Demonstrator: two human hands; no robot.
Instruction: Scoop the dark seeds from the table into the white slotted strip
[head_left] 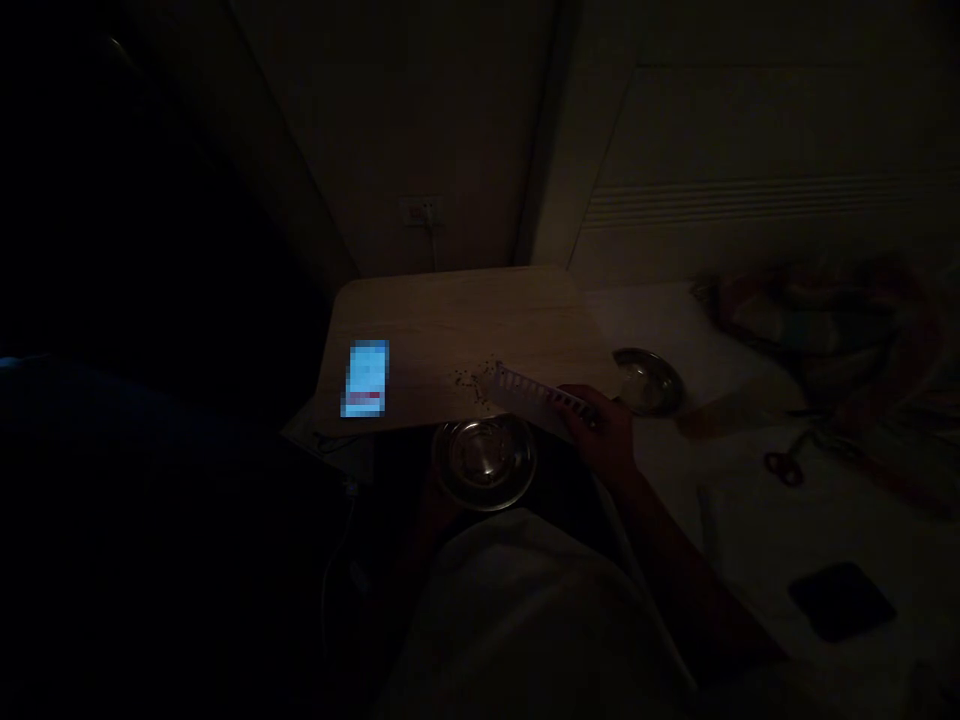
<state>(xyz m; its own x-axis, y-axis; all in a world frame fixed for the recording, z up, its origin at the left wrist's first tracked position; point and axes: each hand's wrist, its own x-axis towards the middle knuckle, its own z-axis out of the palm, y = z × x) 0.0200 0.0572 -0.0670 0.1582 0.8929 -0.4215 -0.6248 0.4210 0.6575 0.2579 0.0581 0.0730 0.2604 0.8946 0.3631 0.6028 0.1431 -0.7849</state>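
Note:
The room is very dark. My right hand (pixel 604 430) is closed around one end of a pale flat strip with a row of slots (pixel 525 392). The strip's far end rests on or just above the wooden table (pixel 450 310), beside a scatter of small dark bits (pixel 474 384). Below the table's near edge, my left hand (pixel 441 498) holds a round shiny metal dish (pixel 486 463) by its left side. Shadow hides most of the left fingers. Light glints off the middle of the dish.
A lit phone (pixel 366 378) lies on the table's left. Right of the table, a second metal dish (pixel 651 382), scissors (pixel 784 466), a dark flat square (pixel 841 600) and crumpled cloth (pixel 817 310) lie on a pale surface. A plugged-in cable hangs from the wall socket (pixel 421 211).

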